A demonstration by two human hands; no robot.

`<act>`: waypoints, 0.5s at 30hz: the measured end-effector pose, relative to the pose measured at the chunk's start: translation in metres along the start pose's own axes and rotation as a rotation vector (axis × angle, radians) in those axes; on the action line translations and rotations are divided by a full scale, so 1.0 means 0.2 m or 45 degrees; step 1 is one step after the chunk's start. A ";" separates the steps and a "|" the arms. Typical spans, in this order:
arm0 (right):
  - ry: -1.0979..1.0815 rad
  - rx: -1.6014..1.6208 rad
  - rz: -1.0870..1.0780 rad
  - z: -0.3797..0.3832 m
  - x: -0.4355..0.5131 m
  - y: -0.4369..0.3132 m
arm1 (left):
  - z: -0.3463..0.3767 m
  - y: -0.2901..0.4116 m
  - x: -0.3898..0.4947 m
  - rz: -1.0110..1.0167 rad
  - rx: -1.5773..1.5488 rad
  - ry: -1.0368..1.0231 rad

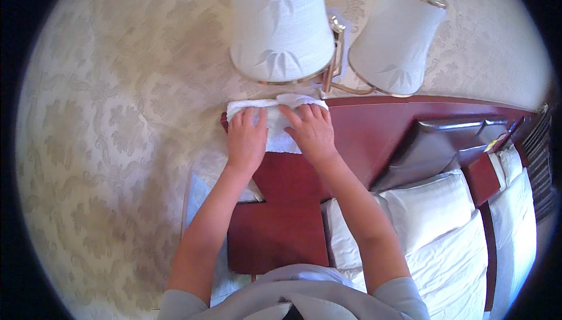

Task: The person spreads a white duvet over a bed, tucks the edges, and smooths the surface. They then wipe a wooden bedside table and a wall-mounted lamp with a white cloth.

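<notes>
A white cloth (pixel 282 141) lies folded against the left end of a dark red wooden headboard panel (pixel 364 131), along its top edge. My left hand (pixel 247 138) holds the cloth's left half, fingers pointing up toward the board's edge. On the right half, my right hand (pixel 312 129) presses the cloth down with its fingers spread a little. Both palms face the board, and part of the cloth is hidden under them. Just above the cloth hangs a white fabric lampshade (pixel 281 30).
A second lampshade (pixel 397 35) shares the brass wall bracket (pixel 337 52). Patterned wallpaper (pixel 114 122) covers the wall. Below my arms stands a red wooden nightstand (pixel 276 236). To the right are a padded dark headboard cushion (pixel 421 153), a white pillow (pixel 428 210) and a bed with white bedding (pixel 452 258).
</notes>
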State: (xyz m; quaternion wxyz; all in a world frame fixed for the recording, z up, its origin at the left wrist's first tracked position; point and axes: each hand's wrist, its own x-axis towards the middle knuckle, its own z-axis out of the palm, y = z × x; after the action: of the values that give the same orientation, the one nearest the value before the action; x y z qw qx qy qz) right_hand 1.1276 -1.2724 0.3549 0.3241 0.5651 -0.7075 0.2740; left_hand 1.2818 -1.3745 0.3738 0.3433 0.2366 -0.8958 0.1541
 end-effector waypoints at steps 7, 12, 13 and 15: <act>-0.053 -0.187 0.140 -0.21 -0.17 0.46 | 0.09 0.40 0.14 0.253 -0.132 -0.022; -0.020 -0.218 0.162 -0.38 -0.27 0.81 | 0.18 0.75 0.27 0.295 -0.221 0.060; -0.034 -0.230 0.175 -0.40 -0.28 0.88 | 0.20 0.82 0.30 0.290 -0.207 0.066; -0.072 -0.242 0.208 -0.44 -0.31 0.98 | 0.25 0.94 0.34 0.290 -0.186 0.150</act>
State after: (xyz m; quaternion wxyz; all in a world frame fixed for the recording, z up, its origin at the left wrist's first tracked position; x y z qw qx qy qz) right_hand 0.9577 -1.1257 0.3593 0.3328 0.4798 -0.7828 0.2151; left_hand 1.1114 -1.2592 0.3637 0.3918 0.0984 -0.9040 0.1399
